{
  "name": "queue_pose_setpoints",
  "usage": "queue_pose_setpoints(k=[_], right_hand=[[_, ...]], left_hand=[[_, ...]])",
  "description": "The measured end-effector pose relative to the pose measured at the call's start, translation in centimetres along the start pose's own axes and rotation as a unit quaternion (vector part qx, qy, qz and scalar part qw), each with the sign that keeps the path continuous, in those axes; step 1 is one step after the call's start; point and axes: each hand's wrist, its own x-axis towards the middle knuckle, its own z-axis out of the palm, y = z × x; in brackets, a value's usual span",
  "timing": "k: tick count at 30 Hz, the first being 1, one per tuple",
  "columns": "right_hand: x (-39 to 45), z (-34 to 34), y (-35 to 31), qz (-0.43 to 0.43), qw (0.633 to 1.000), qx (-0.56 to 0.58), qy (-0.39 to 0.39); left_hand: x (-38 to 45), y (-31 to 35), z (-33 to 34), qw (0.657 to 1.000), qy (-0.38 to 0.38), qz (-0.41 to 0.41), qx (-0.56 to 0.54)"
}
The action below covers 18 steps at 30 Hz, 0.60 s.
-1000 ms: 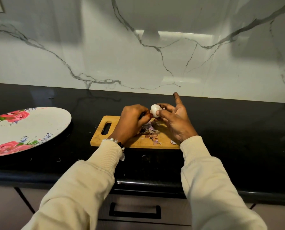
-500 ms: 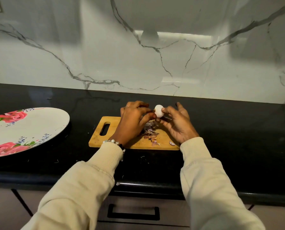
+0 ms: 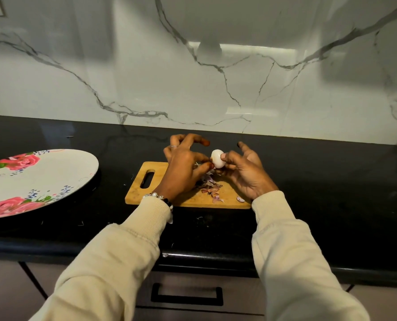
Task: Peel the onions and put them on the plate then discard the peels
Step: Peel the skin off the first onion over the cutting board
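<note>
Onion (image 3: pixel 217 159) above cutting board (image 3: pixel 144 193) edge

Both arms wear long cream sleeves (image 3: pixel 114 258) with ribbed cuffs. The left wrist has a bracelet (image 3: pixel 158 197) of white and dark beads. 1 thin silver ring (image 3: pixel 174 146) is on a left finger.

Looks like a home kitchen. There's a glossy black counter (image 3: pixel 308 181) running along a white marble-look backsplash (image 3: pixel 216 77) with grey veins, and drawers with a black pull handle (image 3: pixel 187 297) under the counter edge. On the counter sits a small wooden cutting board (image 3: pixel 146 195) with onion peels (image 3: pixel 210 187) on it, and off to the left a big plate (image 3: pixel 54 172) with pink roses.
</note>
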Motion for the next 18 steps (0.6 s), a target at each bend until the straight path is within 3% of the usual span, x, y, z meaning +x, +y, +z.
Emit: queue_pose_setpoints(k=[4,10,18], right_hand=[[-0.21,-0.06,-0.08,0.002,1.000,0.029,-0.002],[0.28,-0.31,0.10,-0.013,0.998,0.048,0.041],[0.25,-0.38,0.26,-0.008,1.000,-0.012,0.015]], left_hand=[[0.01,0.02,-0.07,1.000,0.019,-0.012,-0.019],[-0.01,-0.03,0.07,0.994,0.047,-0.100,-0.001],[0.04,-0.07,0.26,0.997,0.053,-0.058,-0.002]])
